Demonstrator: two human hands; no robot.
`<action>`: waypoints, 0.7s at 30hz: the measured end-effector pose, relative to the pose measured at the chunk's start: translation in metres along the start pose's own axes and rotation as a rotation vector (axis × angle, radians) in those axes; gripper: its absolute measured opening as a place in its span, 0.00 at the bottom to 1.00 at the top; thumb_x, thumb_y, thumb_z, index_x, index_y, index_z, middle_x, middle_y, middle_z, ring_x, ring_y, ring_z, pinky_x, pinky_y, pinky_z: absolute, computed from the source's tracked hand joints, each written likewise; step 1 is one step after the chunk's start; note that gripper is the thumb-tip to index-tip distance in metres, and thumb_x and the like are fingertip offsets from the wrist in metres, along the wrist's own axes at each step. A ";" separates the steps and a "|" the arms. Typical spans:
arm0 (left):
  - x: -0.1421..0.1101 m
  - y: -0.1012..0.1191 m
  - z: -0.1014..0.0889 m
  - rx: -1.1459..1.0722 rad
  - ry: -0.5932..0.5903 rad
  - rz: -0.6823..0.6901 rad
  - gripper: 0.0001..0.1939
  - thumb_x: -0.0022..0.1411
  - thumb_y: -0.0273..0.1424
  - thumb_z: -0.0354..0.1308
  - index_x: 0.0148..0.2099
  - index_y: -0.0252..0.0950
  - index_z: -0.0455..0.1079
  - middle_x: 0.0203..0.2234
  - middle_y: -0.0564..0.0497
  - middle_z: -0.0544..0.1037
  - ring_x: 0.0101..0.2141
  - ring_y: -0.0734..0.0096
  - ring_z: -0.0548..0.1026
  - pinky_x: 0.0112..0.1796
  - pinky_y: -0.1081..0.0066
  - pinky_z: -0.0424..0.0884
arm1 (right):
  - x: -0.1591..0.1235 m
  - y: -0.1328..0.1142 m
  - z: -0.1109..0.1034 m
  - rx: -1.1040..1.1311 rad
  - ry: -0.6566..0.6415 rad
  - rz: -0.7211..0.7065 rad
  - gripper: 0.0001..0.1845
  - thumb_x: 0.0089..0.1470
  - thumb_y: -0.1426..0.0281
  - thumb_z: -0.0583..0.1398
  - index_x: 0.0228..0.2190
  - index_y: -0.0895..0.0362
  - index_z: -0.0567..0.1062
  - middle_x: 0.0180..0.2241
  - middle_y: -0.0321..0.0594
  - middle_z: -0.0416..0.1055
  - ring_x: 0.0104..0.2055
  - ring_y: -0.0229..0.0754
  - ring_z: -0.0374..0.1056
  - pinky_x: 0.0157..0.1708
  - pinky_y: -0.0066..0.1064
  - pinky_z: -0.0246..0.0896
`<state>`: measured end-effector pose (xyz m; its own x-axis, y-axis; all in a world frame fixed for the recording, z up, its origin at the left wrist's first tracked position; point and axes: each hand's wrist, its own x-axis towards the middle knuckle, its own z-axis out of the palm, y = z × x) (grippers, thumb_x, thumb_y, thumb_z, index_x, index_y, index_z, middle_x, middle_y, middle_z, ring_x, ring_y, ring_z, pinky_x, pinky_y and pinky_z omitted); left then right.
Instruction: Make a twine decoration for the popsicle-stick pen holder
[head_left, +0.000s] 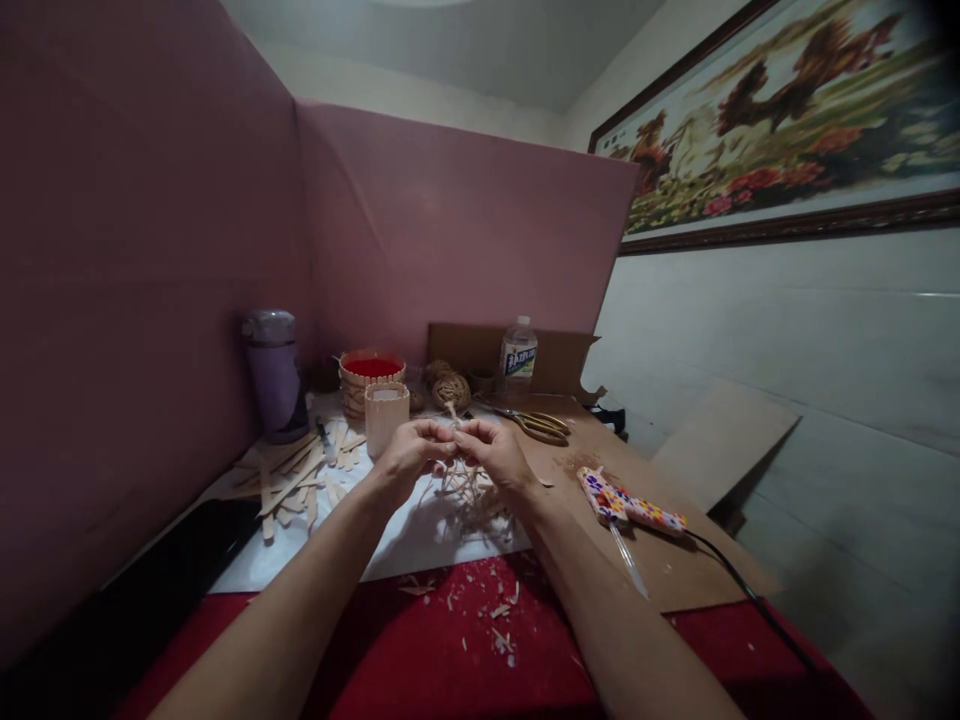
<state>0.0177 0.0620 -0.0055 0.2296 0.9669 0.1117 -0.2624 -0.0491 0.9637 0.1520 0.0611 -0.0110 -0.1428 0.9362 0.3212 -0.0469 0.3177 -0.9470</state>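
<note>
My left hand and my right hand meet over the middle of the table, fingertips pinched together. Between them they hold thin twine, with loose strands hanging below the fingers. Just behind is a ball of brown twine. A small cup of upright wooden sticks stands close to my left hand. Behind that cup sits a larger stick-walled container with a red inside and twine around it. Wood scraps lie under my hands.
Flat wooden sticks are piled at left beside a purple bottle. Scissors rest behind my right hand. A flower-patterned glue gun with a black cord lies on cardboard. A clear bottle stands at the back.
</note>
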 end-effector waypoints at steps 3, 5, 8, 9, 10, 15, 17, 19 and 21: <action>0.000 -0.001 0.000 -0.008 0.006 0.008 0.13 0.34 0.23 0.65 0.24 0.31 0.65 0.17 0.53 0.71 0.19 0.77 0.67 0.20 0.76 0.59 | 0.001 0.001 -0.003 0.053 -0.029 0.046 0.15 0.39 0.60 0.63 0.22 0.61 0.71 0.21 0.35 0.66 0.21 0.31 0.57 0.22 0.25 0.50; 0.001 -0.001 -0.001 0.021 0.021 0.024 0.12 0.34 0.23 0.65 0.25 0.31 0.66 0.18 0.53 0.72 0.19 0.77 0.68 0.21 0.76 0.60 | 0.002 0.003 -0.004 0.073 -0.044 0.080 0.16 0.39 0.59 0.63 0.22 0.61 0.71 0.21 0.36 0.67 0.21 0.31 0.57 0.22 0.25 0.50; 0.002 0.001 -0.002 0.079 0.022 0.039 0.12 0.36 0.23 0.65 0.27 0.31 0.68 0.19 0.52 0.73 0.20 0.78 0.68 0.21 0.76 0.61 | 0.003 0.003 -0.006 0.070 -0.036 0.096 0.17 0.38 0.58 0.63 0.23 0.61 0.72 0.20 0.35 0.66 0.20 0.30 0.57 0.21 0.25 0.50; 0.002 0.001 -0.003 0.097 0.018 0.040 0.12 0.36 0.24 0.64 0.28 0.31 0.69 0.19 0.52 0.73 0.20 0.77 0.69 0.22 0.76 0.61 | 0.003 0.003 -0.006 0.069 -0.034 0.089 0.17 0.38 0.58 0.64 0.22 0.61 0.71 0.20 0.34 0.65 0.20 0.30 0.56 0.21 0.25 0.50; 0.002 0.001 -0.003 0.113 0.014 0.040 0.12 0.37 0.24 0.64 0.29 0.31 0.70 0.20 0.52 0.73 0.21 0.77 0.69 0.22 0.76 0.62 | 0.003 0.002 -0.006 0.072 -0.035 0.082 0.17 0.37 0.58 0.64 0.22 0.61 0.71 0.19 0.33 0.64 0.20 0.30 0.55 0.21 0.25 0.50; 0.004 0.000 -0.004 0.149 0.007 0.040 0.11 0.38 0.24 0.64 0.29 0.30 0.70 0.20 0.52 0.73 0.21 0.78 0.68 0.21 0.77 0.61 | 0.001 0.000 -0.008 0.072 -0.051 0.054 0.18 0.35 0.59 0.65 0.20 0.61 0.70 0.18 0.31 0.61 0.19 0.29 0.53 0.20 0.24 0.47; 0.005 -0.002 -0.004 0.139 0.006 0.049 0.12 0.37 0.24 0.64 0.29 0.30 0.70 0.20 0.52 0.73 0.20 0.78 0.68 0.20 0.78 0.60 | 0.000 0.000 -0.008 0.068 -0.048 0.051 0.18 0.36 0.59 0.65 0.21 0.61 0.70 0.18 0.31 0.60 0.19 0.29 0.52 0.19 0.24 0.46; 0.006 -0.002 -0.004 0.132 0.003 0.064 0.13 0.36 0.23 0.64 0.29 0.30 0.69 0.19 0.52 0.73 0.19 0.79 0.68 0.19 0.78 0.58 | -0.001 -0.002 -0.007 0.050 -0.045 0.043 0.18 0.37 0.59 0.64 0.21 0.61 0.70 0.18 0.32 0.60 0.19 0.28 0.52 0.18 0.23 0.45; 0.006 -0.002 -0.002 0.136 0.000 0.074 0.14 0.35 0.22 0.63 0.30 0.30 0.68 0.18 0.54 0.72 0.16 0.81 0.66 0.17 0.79 0.56 | -0.001 -0.005 -0.007 0.016 -0.044 0.037 0.18 0.37 0.58 0.64 0.22 0.62 0.70 0.18 0.32 0.61 0.18 0.29 0.52 0.18 0.24 0.46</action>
<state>0.0174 0.0687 -0.0073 0.2139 0.9595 0.1835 -0.1496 -0.1535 0.9768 0.1589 0.0593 -0.0064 -0.1881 0.9396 0.2859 -0.0562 0.2803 -0.9583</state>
